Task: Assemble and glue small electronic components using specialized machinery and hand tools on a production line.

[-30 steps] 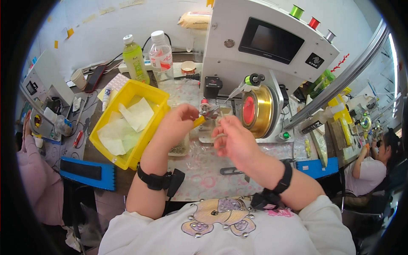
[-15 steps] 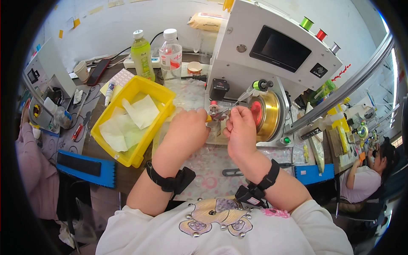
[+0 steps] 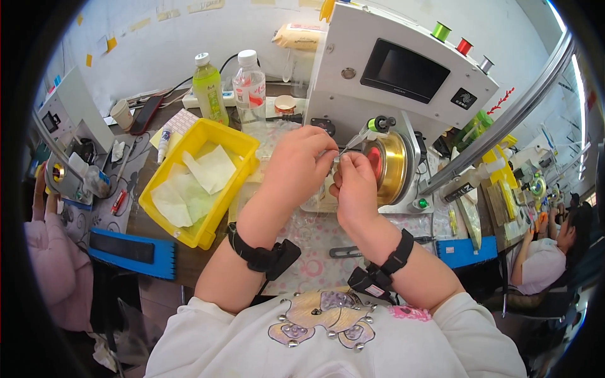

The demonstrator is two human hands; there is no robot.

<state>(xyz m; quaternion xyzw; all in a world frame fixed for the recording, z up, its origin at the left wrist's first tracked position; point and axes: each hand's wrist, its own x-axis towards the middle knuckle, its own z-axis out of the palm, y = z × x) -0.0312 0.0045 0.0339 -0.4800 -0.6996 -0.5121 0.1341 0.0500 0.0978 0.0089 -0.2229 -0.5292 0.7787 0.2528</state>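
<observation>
Both of my hands are raised close together in front of a white bench machine (image 3: 350, 38). My left hand (image 3: 302, 157) has its fingers bent and drawn together at the tip of a thin guide arm; whatever they pinch is too small to make out. Just right of it, my right hand (image 3: 356, 186) is closed with thumb against forefinger, and its contents are also too fine to tell. A gold drum (image 3: 392, 165) with a red centre stands right beside my right hand. Above the drum sits a small bright green spool (image 3: 380, 124) on the guide arm.
Left of my forearm lies a yellow tray (image 3: 242, 183) holding white paper sheets. Two bottles, a green one (image 3: 208, 91) and a clear one (image 3: 250, 91), stand behind it. A metal bar (image 3: 504, 126) slants across the right. Other people sit at both sides.
My left hand has moved up and to the right, closer to the guide arm, and the orange-handled tool seen at its fingers no longer shows. My right hand stays nearly in place.
</observation>
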